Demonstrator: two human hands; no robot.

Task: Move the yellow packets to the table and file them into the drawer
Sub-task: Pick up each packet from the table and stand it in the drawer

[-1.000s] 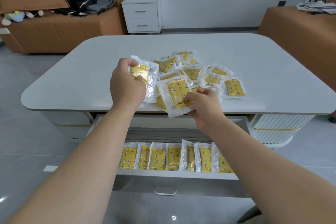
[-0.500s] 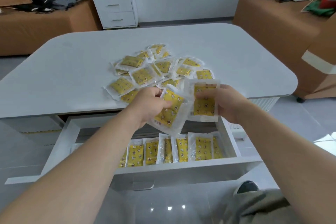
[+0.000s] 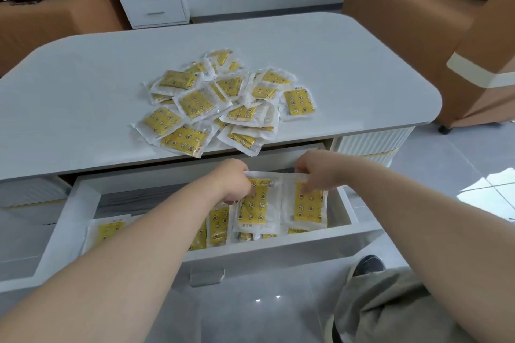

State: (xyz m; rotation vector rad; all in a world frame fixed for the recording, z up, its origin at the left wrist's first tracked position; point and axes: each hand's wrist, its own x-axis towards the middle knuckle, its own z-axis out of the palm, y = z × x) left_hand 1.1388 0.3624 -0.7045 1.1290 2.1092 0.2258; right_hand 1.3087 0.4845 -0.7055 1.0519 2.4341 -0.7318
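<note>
Now lowered from table height, left hand [image 3: 231, 181] and right hand [image 3: 320, 172] each pinch a yellow packet [image 3: 252, 209] at the right end of the open drawer [image 3: 250, 255], with a pile [image 3: 211, 103] left near the front edge of the table [image 3: 83, 86].

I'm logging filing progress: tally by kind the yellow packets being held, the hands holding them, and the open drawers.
Held packets: 2 (left packet, right packet)
Hands: 2 (left hand, right hand)
Open drawer: 1
Total: 5
</note>
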